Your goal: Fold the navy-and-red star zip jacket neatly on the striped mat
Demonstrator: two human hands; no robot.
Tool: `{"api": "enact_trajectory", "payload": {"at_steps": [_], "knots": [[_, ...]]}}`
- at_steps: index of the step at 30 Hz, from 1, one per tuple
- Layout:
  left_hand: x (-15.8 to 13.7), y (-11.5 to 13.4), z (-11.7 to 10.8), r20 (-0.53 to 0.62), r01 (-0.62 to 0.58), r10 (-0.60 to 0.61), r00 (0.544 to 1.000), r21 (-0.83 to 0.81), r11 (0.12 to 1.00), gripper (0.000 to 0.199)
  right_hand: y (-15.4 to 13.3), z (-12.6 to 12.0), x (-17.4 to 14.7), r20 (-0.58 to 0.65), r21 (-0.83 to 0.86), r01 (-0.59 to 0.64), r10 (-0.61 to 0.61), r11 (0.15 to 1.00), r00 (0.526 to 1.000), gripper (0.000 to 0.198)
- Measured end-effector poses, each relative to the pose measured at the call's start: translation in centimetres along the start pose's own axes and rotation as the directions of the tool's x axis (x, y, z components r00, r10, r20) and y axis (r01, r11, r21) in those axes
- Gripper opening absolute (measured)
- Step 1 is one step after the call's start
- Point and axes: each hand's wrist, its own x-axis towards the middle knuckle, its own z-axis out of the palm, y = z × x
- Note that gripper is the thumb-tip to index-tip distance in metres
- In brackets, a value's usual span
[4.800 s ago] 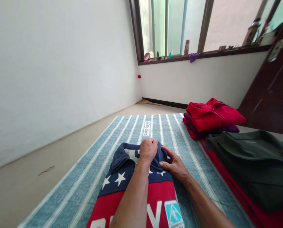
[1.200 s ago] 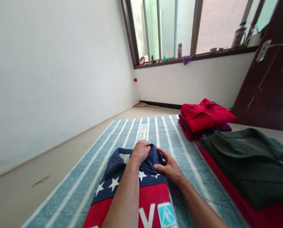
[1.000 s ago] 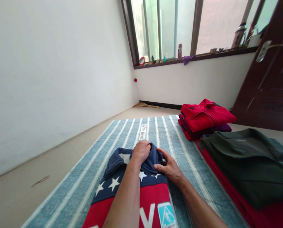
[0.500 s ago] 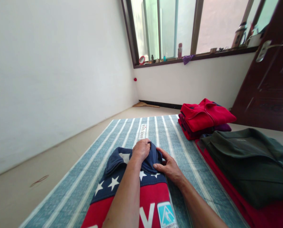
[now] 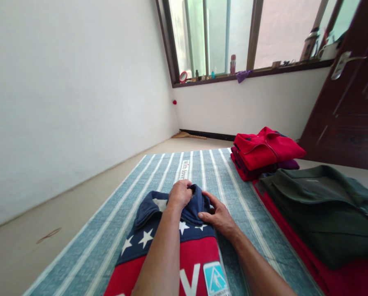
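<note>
A red and navy sweatshirt [image 5: 159, 246] with white stars and white letters lies on a blue striped mat [image 5: 202, 168] in front of me. My left hand [image 5: 180, 194] is fisted around the navy collar at the garment's far end. Beside it, my right hand [image 5: 218, 214] rests with fingers spread on the collar's right side, the fingertips touching the navy fabric. A light blue tag [image 5: 215, 278] sits on the red part near me.
A stack of folded red clothes [image 5: 264, 150] lies at the mat's far right. A dark green garment [image 5: 319, 209] lies over red fabric on the right. A dark wooden door [image 5: 347, 107] stands behind it. Small bottles line the window sill [image 5: 248, 74]. White wall on the left.
Both hands stay at the collar; the left fist has shifted very slightly. The view has tilted a little since the earliest frame.
</note>
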Motion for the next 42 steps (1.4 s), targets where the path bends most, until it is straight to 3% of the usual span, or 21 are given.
{"api": "enact_trajectory", "payload": {"at_steps": [16,34,42], "knots": [[-0.4,1.3,-0.5,0.03,0.092,-0.098,0.995,0.163,0.982,0.028,0.2,-0.1,0.0,-0.003,-0.019,0.007,-0.007,1.0,1.0,0.081],[-0.4,0.8,-0.9,0.024,0.071,-0.075,0.997,0.135,0.988,0.025,0.2,0.0,0.0,-0.011,0.001,0.017,-0.017,1.0,1.0,0.08],[-0.4,0.6,-0.8,-0.009,0.131,-0.132,0.991,0.185,0.974,0.026,0.3,-0.1,0.1,-0.008,-0.005,0.028,-0.028,1.0,1.0,0.08]]}}
